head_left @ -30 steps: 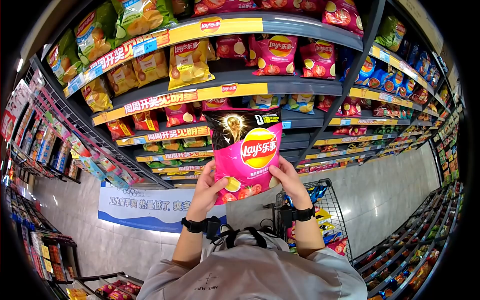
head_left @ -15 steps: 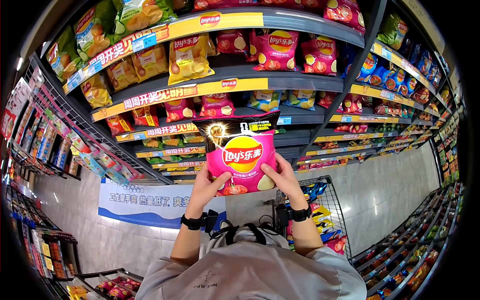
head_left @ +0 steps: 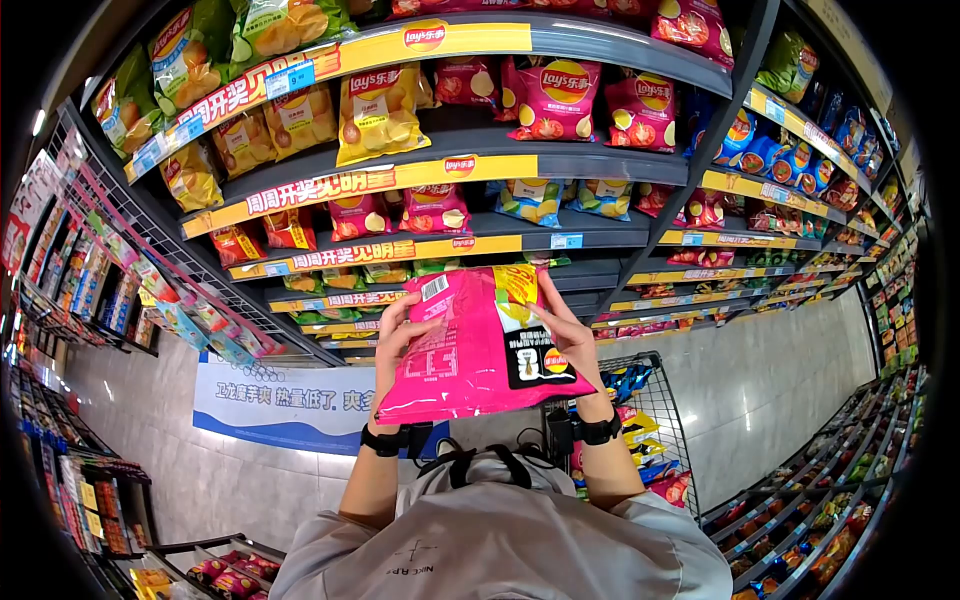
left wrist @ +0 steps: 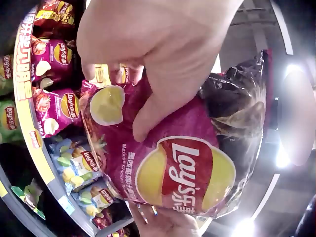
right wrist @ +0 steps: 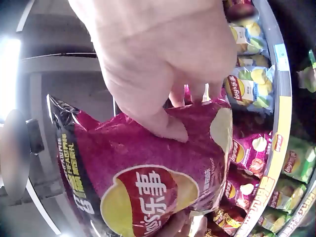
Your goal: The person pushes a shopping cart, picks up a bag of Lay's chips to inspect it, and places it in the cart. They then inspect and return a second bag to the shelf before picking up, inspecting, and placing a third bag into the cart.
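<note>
Both hands hold a pink Lay's chip bag (head_left: 460, 350) in front of the chest, its back panel with barcode and text facing up in the head view. The left hand (head_left: 398, 335) grips its left side and the right hand (head_left: 572, 340) its right side. In the left wrist view the left thumb presses the printed front of the bag (left wrist: 173, 148), beside the chip picture. The right wrist view shows the right hand (right wrist: 168, 64) with its thumb on the front of the bag (right wrist: 148, 168), near its edge. Some fingers are hidden behind the bag.
Shelves (head_left: 600, 165) of chip bags stand ahead, with yellow bags (head_left: 380, 115) and pink bags (head_left: 555, 98) on them. A wire cart (head_left: 665, 410) holding several bags is at the right. A blue-white floor sign (head_left: 270, 405) lies at the left.
The bag has been tipped over from its front, which faced up, to its back. Both hands have turned with it and still hold its sides.
</note>
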Demonstrator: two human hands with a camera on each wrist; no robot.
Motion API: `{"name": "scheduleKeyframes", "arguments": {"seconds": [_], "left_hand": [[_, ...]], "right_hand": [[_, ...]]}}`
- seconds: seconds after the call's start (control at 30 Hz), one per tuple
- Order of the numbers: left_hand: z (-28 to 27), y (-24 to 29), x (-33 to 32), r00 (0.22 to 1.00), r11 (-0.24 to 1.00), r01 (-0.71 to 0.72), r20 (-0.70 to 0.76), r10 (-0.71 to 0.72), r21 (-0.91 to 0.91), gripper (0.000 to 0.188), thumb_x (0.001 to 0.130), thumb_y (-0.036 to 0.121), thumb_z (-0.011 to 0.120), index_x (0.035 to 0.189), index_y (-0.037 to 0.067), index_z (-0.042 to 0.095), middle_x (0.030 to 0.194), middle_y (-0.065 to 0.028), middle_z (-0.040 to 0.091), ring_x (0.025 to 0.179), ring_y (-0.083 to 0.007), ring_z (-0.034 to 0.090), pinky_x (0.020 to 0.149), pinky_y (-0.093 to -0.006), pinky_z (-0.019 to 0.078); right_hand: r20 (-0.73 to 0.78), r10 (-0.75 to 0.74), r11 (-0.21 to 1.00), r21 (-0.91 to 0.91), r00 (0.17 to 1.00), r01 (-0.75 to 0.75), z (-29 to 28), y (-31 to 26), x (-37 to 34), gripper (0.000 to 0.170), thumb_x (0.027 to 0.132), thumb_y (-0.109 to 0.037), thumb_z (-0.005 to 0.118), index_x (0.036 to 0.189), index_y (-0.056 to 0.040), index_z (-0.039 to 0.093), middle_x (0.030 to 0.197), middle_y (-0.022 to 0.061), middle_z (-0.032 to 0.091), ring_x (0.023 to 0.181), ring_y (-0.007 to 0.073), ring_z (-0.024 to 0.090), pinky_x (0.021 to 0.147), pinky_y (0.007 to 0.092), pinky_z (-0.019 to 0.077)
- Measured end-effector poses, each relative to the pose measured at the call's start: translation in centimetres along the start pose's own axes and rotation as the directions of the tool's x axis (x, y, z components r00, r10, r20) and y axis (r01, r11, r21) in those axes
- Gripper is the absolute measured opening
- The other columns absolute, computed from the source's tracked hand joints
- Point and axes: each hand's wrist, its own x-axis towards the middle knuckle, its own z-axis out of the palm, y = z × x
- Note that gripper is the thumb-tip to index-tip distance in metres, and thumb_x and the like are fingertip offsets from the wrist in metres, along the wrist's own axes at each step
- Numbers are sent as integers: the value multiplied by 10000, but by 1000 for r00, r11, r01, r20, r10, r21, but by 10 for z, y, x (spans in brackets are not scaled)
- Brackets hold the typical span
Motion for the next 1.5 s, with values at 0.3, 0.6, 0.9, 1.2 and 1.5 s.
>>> {"name": "scheduleKeyframes", "arguments": {"seconds": [0.3, 0.6, 0.9, 1.2, 1.5], "left_hand": [[-5, -11, -3, 993, 986, -122, 9, 122, 117, 525, 716, 156, 821, 1197, 45, 642, 1252, -112, 556, 1214, -266, 523, 1022, -374, 425], [-14, -7, -5, 899, 850, 438, 142, -414, -294, 317, 977, 11, 534, 1142, 113, 283, 1013, -100, 619, 840, -94, 561, 707, -223, 455], [-21, -14, -14, 879, 890, 436, 276, -389, -136, 239, 1020, 63, 471, 1210, 106, 332, 965, -43, 579, 750, -54, 463, 642, -217, 397], [-57, -10, -19, 752, 729, 616, 498, -431, -300, 665, 1040, 499, 305, 1434, -25, 411, 1369, -164, 549, 1231, -227, 550, 1042, -353, 411], [-45, -24, -23, 813, 249, 580, 571, -114, -776, 763, 1011, 607, 185, 1473, 17, 332, 1367, -290, 508, 1281, -423, 498, 1095, -525, 358]], "right_hand": [[-135, 172, 966, -170, 976, -194, 7, -10, -8, 631, 745, -102, 779, 1342, -53, 580, 1333, 155, 604, 1262, 232, 551, 1064, 327, 379], [-126, 227, 956, -161, 966, -246, 11, -14, -5, 1016, 882, -116, 699, 1559, -86, -58, 904, 119, 676, 925, 176, 667, 815, 302, 499], [10, 302, 919, -270, 953, -288, 3, -19, -1, 301, 913, -81, 670, 1176, -25, 535, 1099, 101, 629, 884, 139, 647, 782, 287, 533], [408, 523, 724, 251, 749, -642, -35, -25, -2, 382, 968, -153, 596, 1314, 6, 570, 1126, 62, 663, 972, 102, 645, 865, 244, 521], [394, 269, 347, 811, 879, -470, -28, 6, -13, 557, 947, -137, 577, 1408, 108, 383, 1332, 227, 555, 1216, 313, 577, 1002, 459, 498]]}}
